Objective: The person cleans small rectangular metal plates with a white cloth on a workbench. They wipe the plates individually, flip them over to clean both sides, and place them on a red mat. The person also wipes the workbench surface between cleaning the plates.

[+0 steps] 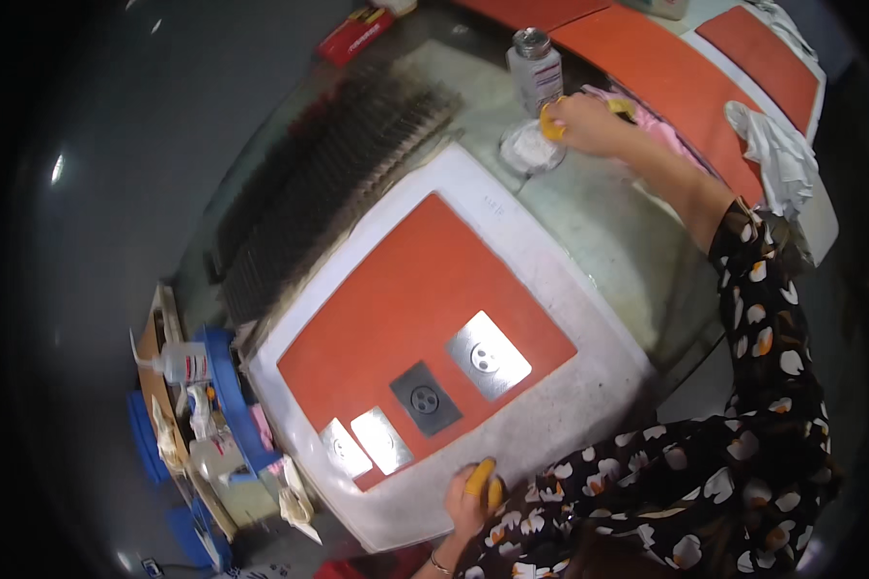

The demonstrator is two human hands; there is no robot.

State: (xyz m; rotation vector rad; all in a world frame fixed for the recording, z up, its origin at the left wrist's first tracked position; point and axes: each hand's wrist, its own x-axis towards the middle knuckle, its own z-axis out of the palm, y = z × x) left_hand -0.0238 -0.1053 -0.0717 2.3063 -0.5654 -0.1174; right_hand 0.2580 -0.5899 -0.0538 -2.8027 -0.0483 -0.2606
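Note:
My right hand [589,125], with yellow finger covers, reaches over a round container of white material [531,147]. Its fingers are bent down and closed at the rim; whatever they pinch is hidden. Just beyond them stands a white bottle with a metal cap [536,72]. Along the near edge of a white board [512,434], my left hand [473,494] rests with yellow-covered fingers curled together, their contents out of sight. Ahead of it, several metal plates with round, three-part marks lie on an orange-red mat [425,289]: a dark plate [425,399] and brighter ones, including the largest [488,355].
A ribbed dark strip [328,193] runs along the board's far left side. At left, blue bins [227,400] and a clear squeeze bottle [185,364] sit on a shelf. Orange sheets [647,72] and a white cloth [777,159] lie at upper right, a red box [355,36] at the far edge.

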